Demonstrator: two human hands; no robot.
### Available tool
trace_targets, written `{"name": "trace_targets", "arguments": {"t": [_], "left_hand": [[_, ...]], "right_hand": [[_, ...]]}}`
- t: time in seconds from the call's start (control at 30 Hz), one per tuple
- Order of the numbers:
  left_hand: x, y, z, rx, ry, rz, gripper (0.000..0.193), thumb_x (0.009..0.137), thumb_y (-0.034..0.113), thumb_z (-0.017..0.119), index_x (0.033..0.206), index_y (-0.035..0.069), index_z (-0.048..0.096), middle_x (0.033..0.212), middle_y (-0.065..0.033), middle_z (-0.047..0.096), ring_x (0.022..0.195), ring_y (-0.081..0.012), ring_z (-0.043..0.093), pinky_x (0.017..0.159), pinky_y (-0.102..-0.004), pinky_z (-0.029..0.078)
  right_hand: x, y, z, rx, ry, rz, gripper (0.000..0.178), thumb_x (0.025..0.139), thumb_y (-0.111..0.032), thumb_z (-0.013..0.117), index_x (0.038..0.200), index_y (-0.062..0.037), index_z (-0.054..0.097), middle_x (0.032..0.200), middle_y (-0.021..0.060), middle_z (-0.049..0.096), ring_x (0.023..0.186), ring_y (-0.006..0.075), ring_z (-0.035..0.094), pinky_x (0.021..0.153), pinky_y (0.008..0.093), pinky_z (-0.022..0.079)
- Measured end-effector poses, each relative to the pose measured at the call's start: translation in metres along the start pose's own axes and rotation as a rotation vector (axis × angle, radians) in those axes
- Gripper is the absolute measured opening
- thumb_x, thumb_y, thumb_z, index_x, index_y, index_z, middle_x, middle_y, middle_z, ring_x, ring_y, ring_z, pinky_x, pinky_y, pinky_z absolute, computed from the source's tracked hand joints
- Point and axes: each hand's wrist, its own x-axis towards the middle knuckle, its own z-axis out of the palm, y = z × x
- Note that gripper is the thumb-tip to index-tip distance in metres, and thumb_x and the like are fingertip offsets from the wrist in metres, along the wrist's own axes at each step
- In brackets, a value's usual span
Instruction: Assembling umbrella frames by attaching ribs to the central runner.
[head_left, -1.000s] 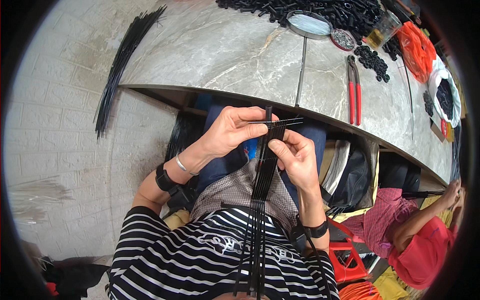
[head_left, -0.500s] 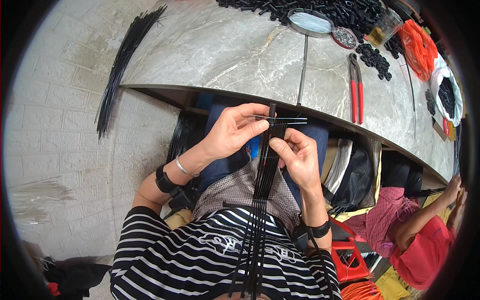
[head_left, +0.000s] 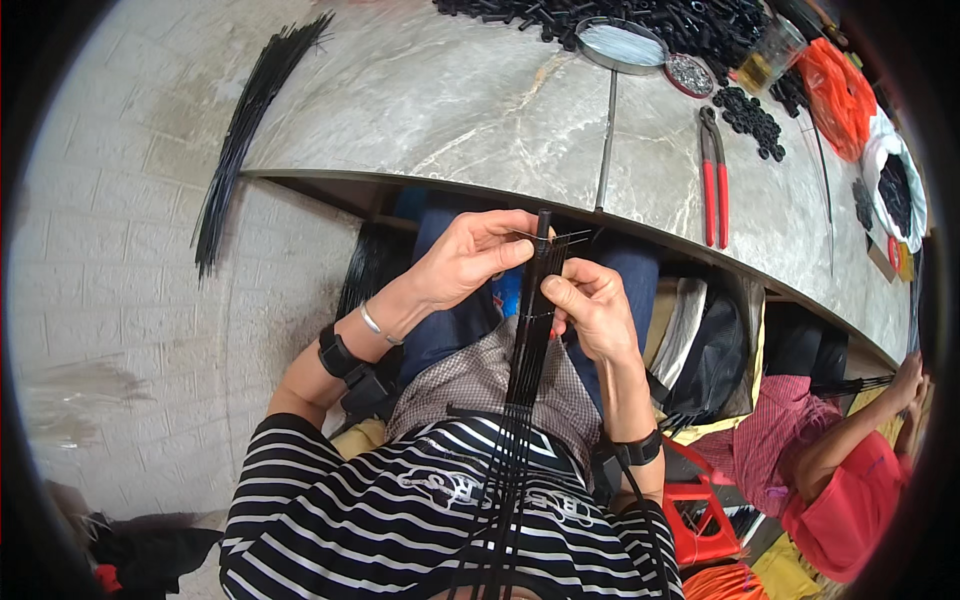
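Counter [head_left: 420, 110]: grey marble, curved front edge. Long bundle of black rods [head_left: 524, 370] stands upright just in front of that edge, over the lap. Left hand [head_left: 462, 262] pinches the bundle near its top; right hand [head_left: 590, 305] grips it just below, fingers closed round it. Loose black rods [head_left: 245, 125] at counter's left end. Red-handled pliers [head_left: 714, 175] on counter, right of hands

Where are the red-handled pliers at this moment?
In the head view, the red-handled pliers lie on the stone table, at the right, beside a pile of small black rings.
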Motion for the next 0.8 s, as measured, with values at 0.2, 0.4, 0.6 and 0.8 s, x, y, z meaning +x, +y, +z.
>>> {"name": "trace_targets", "arguments": {"t": [0.2,0.4,0.6,0.8], "left_hand": [[0.002,0.007,0.002,0.093,0.027,-0.007,0.033,0.091,0.007,0.059,0.122,-0.003,0.055,0.114,-0.009,0.062,0.105,-0.016,0.059,0.095,-0.0322,0.046],[0.001,0.002,0.009,0.032,0.01,-0.016,0.031,0.091,0.007,0.058,0.121,-0.002,0.055,0.109,-0.0077,0.062,0.098,-0.0141,0.06,0.083,-0.0271,0.05],[0.001,0.019,0.034,0.115,-0.075,-0.006,0.03,0.09,0.008,0.059,0.118,-0.002,0.057,0.101,-0.0052,0.062,0.079,-0.0062,0.055,0.062,-0.0181,0.042],[0.015,0.022,0.042,0.231,-0.248,0.073,0.028,0.085,0.012,0.065,0.11,-0.001,0.062,0.102,-0.0117,0.063,0.099,-0.0191,0.052,0.091,-0.0373,0.044]], "right_hand": [[0.003,-0.006,-0.002,-0.036,-0.035,-0.004,0.016,0.082,-0.012,0.072,0.093,-0.0005,0.067,0.064,-0.002,0.057,0.046,0.0041,0.05,0.04,0.0166,0.035],[0.006,-0.005,-0.008,0.107,-0.142,0.023,0.023,0.08,-0.011,0.072,0.098,0.0019,0.066,0.077,0.0049,0.065,0.048,0.0049,0.053,0.042,0.0164,0.042],[0.008,-0.002,-0.023,0.279,-0.36,-0.017,0.034,0.072,-0.007,0.072,0.102,0.0069,0.064,0.085,0.0143,0.069,0.049,0.007,0.056,0.039,0.0175,0.042],[0.002,-0.017,-0.026,0.309,-0.553,-0.082,0.052,0.05,0.003,0.07,0.101,0.0092,0.064,0.081,0.0218,0.066,0.047,0.0152,0.055,0.039,0.023,0.041]]}}
